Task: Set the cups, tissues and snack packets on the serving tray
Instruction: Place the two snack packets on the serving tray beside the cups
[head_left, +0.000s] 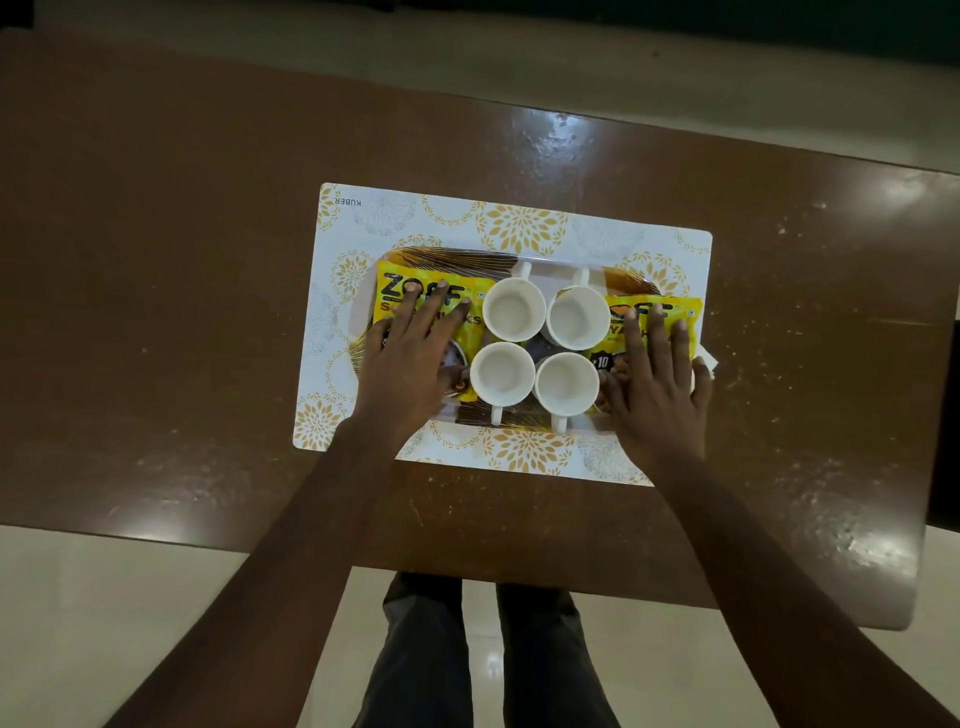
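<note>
Well, the serving tray (457, 258) looks nearly dressed. Four white cups (514, 317) stand packed in a square between the two hands, the far pair's handles pointing away from the person and the near pair's pointing back.

The left hand (410, 358) lies flat on one yellow snack packet (389, 312), and the right hand (657, 382) lies flat on the other packet (618, 317). On both hands the fingers are straight and spread, pressing down and gripping nothing.

I'd judge the packets light, crinkly and slippery, apt to slide on the tray, so they are best pinched by an outer edge. The cups look hard and breakable, and their handles are the place to hold them.

The right packet seems to overhang the rim beyond the fingertips. Just outside the right hand's little finger a white corner (707, 357) pokes out. It is probably a tissue, though most of it is hidden.

The cups sit close against both thumbs, so any sideways nudge could knock them. Beneath the tray lie a patterned placemat (519, 228) and the brown table (156, 260).
</note>
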